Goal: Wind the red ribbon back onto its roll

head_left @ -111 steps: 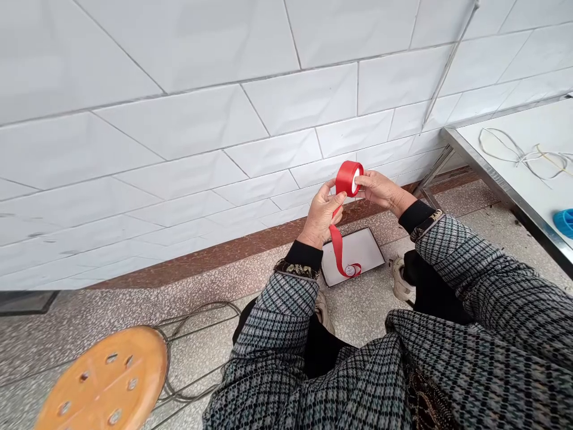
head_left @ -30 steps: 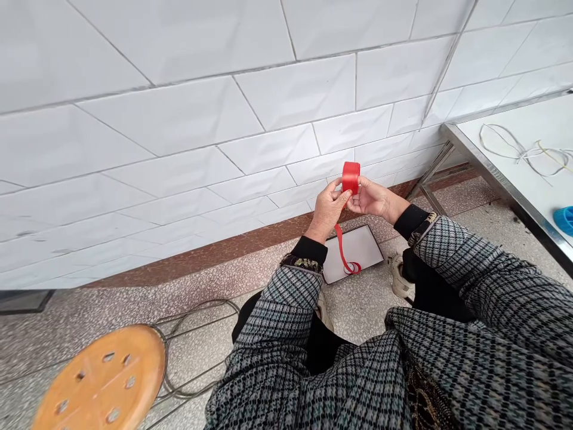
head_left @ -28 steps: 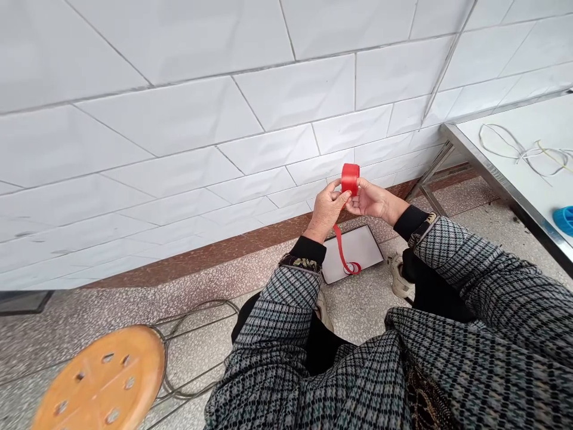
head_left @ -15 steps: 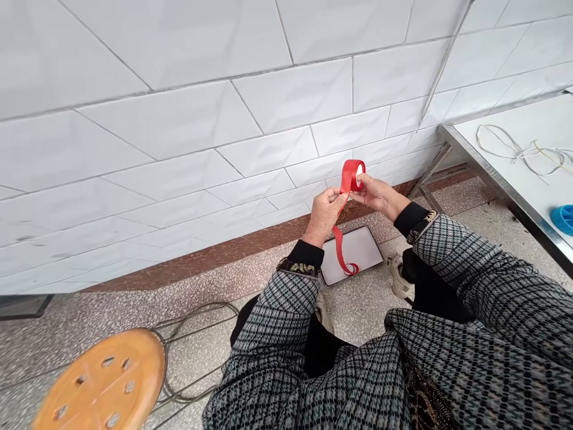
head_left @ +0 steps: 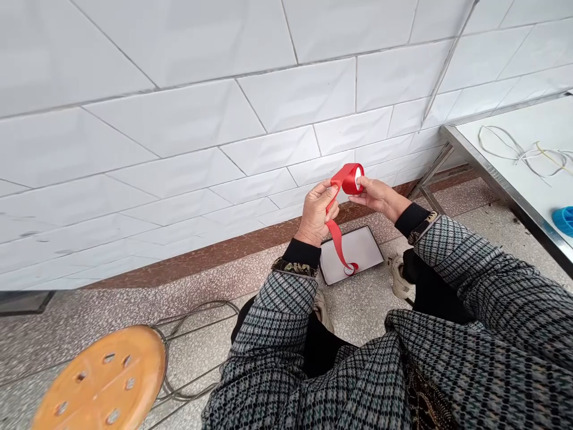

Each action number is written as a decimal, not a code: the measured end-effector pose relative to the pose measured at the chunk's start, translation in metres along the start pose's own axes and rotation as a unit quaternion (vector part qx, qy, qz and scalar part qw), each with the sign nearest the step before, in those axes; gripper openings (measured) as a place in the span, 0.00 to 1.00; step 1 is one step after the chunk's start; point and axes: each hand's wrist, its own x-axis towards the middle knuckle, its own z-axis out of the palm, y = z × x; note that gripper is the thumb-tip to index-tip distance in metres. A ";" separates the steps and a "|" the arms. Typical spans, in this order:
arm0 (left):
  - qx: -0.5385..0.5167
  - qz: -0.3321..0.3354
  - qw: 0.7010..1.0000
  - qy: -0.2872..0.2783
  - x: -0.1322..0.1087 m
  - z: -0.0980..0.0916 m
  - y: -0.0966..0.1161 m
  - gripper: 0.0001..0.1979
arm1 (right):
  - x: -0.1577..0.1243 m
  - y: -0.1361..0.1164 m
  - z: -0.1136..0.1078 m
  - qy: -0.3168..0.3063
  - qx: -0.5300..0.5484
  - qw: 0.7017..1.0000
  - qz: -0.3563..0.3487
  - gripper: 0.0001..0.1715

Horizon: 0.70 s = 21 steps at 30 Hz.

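Observation:
My right hand [head_left: 374, 194] is closed on a roll of red ribbon [head_left: 354, 180], its thumb at the white core. To its left, my left hand [head_left: 319, 210] pinches the strip of red ribbon [head_left: 336, 239] coming off the roll. Between the hands the strip is stretched short and fairly taut. Below my left hand it hangs down to a shallow white tray-like box [head_left: 370, 246] with a dark rim on the floor, where its end lies in a loose curl.
A white-tiled wall [head_left: 273, 95] rises just ahead. An orange round stool [head_left: 98, 382] with a metal frame stands at lower left. On the right is a metal-edged white table [head_left: 528, 179] with loose cables [head_left: 523, 152] and a blue plastic object [head_left: 563, 220].
My left hand has moved slightly left and away from the roll, drawing out some ribbon. The right hand stays almost in place, and the hanging strip has straightened a little.

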 end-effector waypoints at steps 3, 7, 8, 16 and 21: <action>0.032 -0.010 0.999 -0.021 0.001 0.001 -0.007 0.18 | -0.002 -0.001 0.001 -0.008 0.056 0.998 0.021 0.07; 0.084 -0.008 0.996 -0.018 0.006 0.005 -0.021 0.21 | -0.004 -0.001 0.003 -0.017 0.105 0.993 0.047 0.10; 0.097 -0.002 0.995 -0.009 0.008 0.006 -0.025 0.21 | -0.005 -0.001 0.004 -0.020 0.109 0.992 0.054 0.11; 0.229 0.101 0.963 0.097 0.017 0.008 -0.046 0.10 | -0.014 -0.005 0.007 -0.082 0.088 0.982 0.145 0.12; 0.231 0.109 0.965 0.067 0.021 0.004 -0.050 0.17 | -0.017 -0.005 0.008 -0.077 0.084 0.981 0.160 0.14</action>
